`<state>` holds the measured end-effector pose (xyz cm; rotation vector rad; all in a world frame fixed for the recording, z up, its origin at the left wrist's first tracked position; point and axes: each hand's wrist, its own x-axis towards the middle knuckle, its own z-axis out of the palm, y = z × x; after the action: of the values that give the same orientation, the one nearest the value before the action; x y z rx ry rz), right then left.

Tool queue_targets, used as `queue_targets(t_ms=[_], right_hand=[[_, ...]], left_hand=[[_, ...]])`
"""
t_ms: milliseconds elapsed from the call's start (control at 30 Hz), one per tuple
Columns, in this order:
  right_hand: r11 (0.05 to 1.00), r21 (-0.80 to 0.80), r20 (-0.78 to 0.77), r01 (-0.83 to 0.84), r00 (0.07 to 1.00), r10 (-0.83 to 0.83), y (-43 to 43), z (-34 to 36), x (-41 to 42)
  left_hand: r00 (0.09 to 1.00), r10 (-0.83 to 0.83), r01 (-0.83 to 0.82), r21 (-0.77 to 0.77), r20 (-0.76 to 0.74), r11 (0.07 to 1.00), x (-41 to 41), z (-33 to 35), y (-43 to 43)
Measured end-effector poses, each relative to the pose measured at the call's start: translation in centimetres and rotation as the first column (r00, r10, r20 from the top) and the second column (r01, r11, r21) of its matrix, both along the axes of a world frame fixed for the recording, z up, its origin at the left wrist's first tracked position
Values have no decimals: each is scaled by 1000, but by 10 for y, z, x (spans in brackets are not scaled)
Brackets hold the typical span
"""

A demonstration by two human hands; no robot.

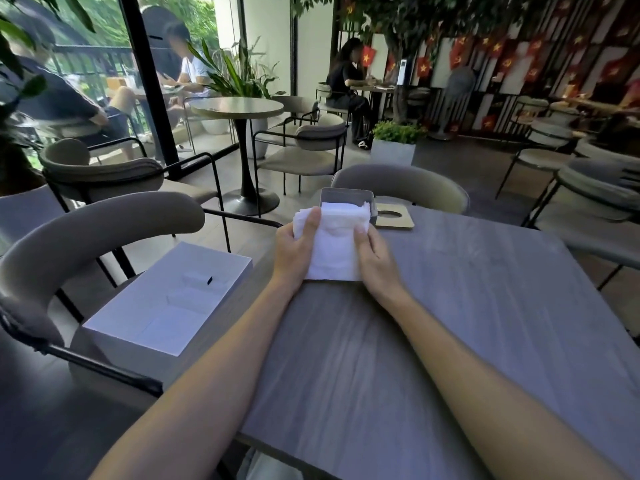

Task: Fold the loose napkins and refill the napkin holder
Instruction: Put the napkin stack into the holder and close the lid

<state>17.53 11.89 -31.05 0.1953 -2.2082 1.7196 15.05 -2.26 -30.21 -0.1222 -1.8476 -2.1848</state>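
Open worktop (450, 323) right of the fingers, its edge just left; left hand (294, 251) and right hand (375, 258) pinch the napkin stack (334, 244).

The left forearm (214, 368) and right forearm (450, 368) are bare along all their visible length. Left grip (294, 252) and right grip (379, 261) show short, plain thumbnails. Pale cloth (265, 467) shows at the bottom edge between them.
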Motion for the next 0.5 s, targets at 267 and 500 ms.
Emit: queue_targets(t_ms=[267, 500], right_hand=[[998, 6, -42, 61, 997, -61, 5, -17, -10], [972, -109, 18, 207, 978, -206, 13, -15, -14]], left_hand=[[998, 54, -58, -129, -35, 990, -4, -7, 1], [991, -57, 5, -386, -123, 922, -11, -15, 1]])
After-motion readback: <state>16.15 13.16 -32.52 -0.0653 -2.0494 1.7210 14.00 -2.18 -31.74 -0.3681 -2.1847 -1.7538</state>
